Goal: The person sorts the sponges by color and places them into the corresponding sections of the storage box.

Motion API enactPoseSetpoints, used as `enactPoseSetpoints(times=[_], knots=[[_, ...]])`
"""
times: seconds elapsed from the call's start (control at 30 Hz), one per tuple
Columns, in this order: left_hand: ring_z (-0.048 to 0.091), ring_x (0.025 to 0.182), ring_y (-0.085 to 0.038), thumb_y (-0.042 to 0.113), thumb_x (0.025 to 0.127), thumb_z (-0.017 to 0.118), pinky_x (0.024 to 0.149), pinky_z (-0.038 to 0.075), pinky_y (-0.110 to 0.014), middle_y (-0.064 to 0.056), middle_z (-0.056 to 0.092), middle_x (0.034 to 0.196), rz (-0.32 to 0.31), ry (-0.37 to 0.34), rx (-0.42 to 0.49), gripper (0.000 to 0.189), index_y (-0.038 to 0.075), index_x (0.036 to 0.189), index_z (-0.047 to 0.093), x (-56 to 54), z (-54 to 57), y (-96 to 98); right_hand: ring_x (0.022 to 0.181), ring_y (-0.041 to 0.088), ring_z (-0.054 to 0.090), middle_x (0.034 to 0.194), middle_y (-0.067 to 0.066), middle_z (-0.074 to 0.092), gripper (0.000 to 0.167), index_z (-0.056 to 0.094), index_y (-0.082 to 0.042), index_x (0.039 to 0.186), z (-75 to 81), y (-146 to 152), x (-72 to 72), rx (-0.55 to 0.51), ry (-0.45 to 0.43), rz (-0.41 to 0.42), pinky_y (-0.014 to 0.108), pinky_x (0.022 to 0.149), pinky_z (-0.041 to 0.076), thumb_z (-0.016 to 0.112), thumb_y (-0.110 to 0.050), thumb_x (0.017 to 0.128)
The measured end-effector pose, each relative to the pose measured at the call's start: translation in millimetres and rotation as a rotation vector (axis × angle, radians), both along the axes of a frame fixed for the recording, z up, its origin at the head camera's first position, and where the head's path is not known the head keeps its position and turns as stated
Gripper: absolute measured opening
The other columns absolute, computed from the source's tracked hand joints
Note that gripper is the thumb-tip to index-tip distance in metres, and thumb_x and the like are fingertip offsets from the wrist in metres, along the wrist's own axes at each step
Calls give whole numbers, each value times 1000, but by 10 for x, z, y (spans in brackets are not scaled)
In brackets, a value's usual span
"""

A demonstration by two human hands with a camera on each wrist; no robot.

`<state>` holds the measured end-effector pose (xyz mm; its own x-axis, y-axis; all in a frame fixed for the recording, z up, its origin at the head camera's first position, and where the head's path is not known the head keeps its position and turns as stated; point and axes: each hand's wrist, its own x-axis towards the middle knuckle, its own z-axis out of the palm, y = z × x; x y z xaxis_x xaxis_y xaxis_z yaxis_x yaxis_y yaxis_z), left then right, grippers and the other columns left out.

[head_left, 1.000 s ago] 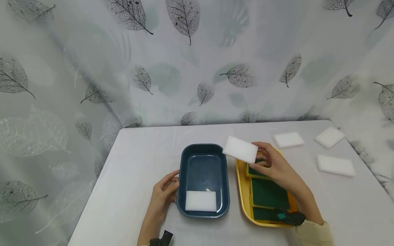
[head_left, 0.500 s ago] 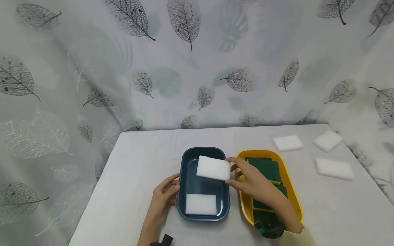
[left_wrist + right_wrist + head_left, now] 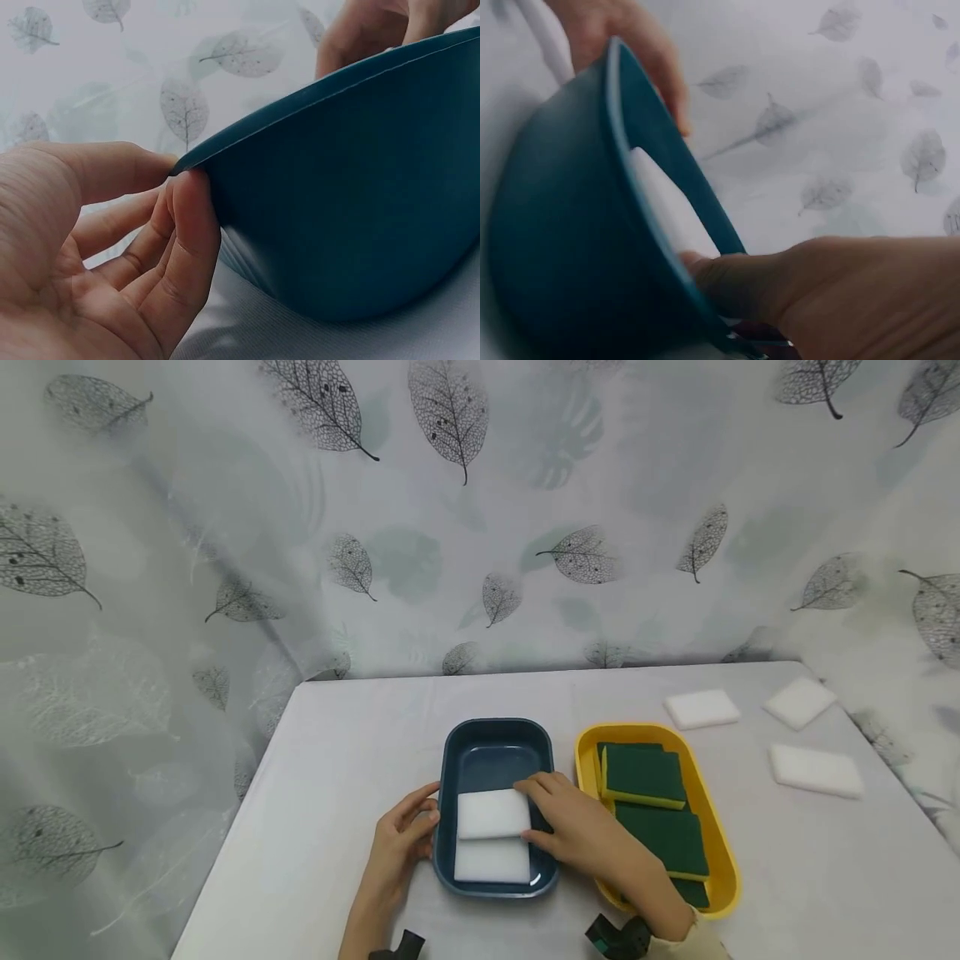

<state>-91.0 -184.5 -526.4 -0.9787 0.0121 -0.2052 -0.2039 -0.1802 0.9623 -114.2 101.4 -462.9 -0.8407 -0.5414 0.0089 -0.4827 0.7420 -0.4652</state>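
Observation:
In the head view a dark blue plastic tub (image 3: 486, 770) stands on the table with two white sponges inside. My left hand (image 3: 400, 837) pinches its left rim, thumb on top and fingers below, as the left wrist view shows at the tub's rim (image 3: 300, 97). My right hand (image 3: 581, 827) reaches over the right side and holds the right end of one white sponge (image 3: 491, 814) between thumb and fingers. That sponge overlaps the back edge of the other white sponge (image 3: 491, 862), which lies at the tub's near end. The tub's wall hides some right fingers in the right wrist view.
Right of the tub stands a yellow tray (image 3: 723, 864) of stacked green-and-yellow scouring sponges (image 3: 643, 774). Loose white sponges lie farther right: one (image 3: 701, 708) behind the tray, another (image 3: 800, 703) by the table's right edge, a third (image 3: 816, 771) nearer. A leaf-print curtain (image 3: 480, 527) hangs behind.
My right hand has carried the white sponge left from above the yellow tray and down into the tub, beside the other one. The left hand stays at the rim.

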Motion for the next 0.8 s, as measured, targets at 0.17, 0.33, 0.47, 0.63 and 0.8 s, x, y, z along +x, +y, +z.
enactPoseSetpoints(times=[0.17,0.33,0.47,0.63,0.8], knots=[[57,70,-8,13,95,73,53,50,-20,-5,63,108,1,-2,-1,51,6,143,60,-46,7,24,126,25,59,140,7,63,59,57,-11,144,-22,-38,6,53,102,7,44,106,55,79,-33,93],[57,69,-9,9,94,73,52,49,-21,-5,63,107,16,-25,25,50,6,142,61,-21,-2,26,125,25,60,138,6,64,53,58,-15,142,-51,-56,35,69,128,9,43,104,56,76,-33,96],[58,70,-8,12,94,73,53,49,-21,-5,64,109,7,-12,25,50,9,143,61,-13,-1,19,122,24,61,137,5,64,46,60,-17,137,-45,-70,39,41,149,-12,42,101,57,76,-33,96],[59,69,-9,12,94,73,52,49,-21,-6,64,109,10,-20,21,48,11,141,63,-13,0,13,122,25,61,138,6,64,43,60,-15,133,-26,-67,32,7,182,-48,44,104,55,75,-33,97],[57,69,-8,12,95,73,52,49,-21,-4,64,108,12,-17,20,49,8,142,61,-6,-20,21,127,29,59,136,7,66,44,63,-16,132,-60,-92,38,85,250,-116,50,108,51,79,-33,94]])
